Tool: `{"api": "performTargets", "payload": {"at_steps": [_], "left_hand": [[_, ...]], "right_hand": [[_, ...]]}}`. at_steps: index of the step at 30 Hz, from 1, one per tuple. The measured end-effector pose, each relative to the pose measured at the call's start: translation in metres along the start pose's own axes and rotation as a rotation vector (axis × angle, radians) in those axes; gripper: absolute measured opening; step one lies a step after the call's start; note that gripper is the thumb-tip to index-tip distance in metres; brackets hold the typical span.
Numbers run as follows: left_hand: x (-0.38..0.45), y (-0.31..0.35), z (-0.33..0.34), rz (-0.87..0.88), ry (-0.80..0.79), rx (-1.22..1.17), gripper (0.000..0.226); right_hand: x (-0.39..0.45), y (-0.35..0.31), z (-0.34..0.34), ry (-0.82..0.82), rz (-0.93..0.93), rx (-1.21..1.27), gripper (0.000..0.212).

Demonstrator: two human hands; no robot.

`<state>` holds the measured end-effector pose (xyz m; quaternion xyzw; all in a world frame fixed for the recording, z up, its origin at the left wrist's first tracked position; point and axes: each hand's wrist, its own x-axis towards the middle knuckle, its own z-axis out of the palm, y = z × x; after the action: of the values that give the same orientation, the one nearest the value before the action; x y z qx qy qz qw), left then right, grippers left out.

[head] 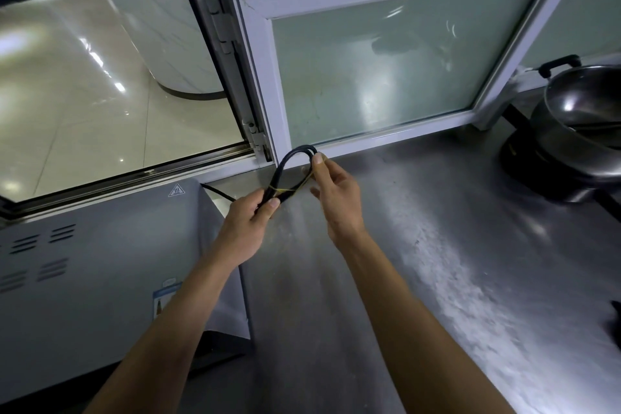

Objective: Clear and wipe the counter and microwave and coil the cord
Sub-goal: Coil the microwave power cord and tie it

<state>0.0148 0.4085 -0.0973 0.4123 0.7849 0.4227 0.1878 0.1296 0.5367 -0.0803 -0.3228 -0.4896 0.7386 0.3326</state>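
Observation:
A black power cord (285, 168), folded into a loop, is held up above the steel counter (420, 245). My left hand (250, 225) grips the bundled lower end of the loop. A thin yellow rubber band (289, 190) is wrapped around the cord and stretches to my right hand (331, 193), whose thumb and fingers pinch the band near the loop's top. The cord's tail (218, 191) runs behind the grey microwave (100, 272) at the left.
A white-framed window (379, 67) stands open inward over the counter's back edge, with an open hatch to its left. A steel pot (584, 121) sits on a black cooker at the far right. A dark object shows at the right edge.

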Motion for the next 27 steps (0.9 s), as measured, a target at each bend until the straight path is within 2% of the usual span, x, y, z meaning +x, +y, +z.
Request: {"api": "performTargets", "payload": {"at_steps": [2, 6, 11, 17, 21, 27], "left_hand": [[0.001, 0.002, -0.005, 0.045, -0.029, 0.099, 0.033], [0.003, 0.002, -0.011, 0.176, -0.078, 0.271, 0.024], [0.010, -0.008, -0.016, 0.346, -0.176, 0.493, 0.025], [0.014, -0.011, -0.019, 0.386, -0.245, 0.626, 0.019], [0.016, -0.003, -0.017, 0.340, -0.308, 0.676, 0.015], [0.018, 0.004, -0.012, 0.314, -0.385, 0.864, 0.014]], "right_hand": [[0.000, -0.007, -0.006, -0.011, -0.005, -0.118, 0.040], [-0.002, -0.021, -0.013, -0.004, -0.068, -0.283, 0.037], [-0.007, -0.028, -0.022, -0.068, -0.169, -0.507, 0.044], [-0.002, -0.041, -0.030, -0.174, -0.153, -0.766, 0.042], [0.004, -0.046, -0.031, -0.239, -0.208, -0.890, 0.043], [0.012, -0.037, -0.026, -0.458, -0.321, -1.096, 0.041]]}}
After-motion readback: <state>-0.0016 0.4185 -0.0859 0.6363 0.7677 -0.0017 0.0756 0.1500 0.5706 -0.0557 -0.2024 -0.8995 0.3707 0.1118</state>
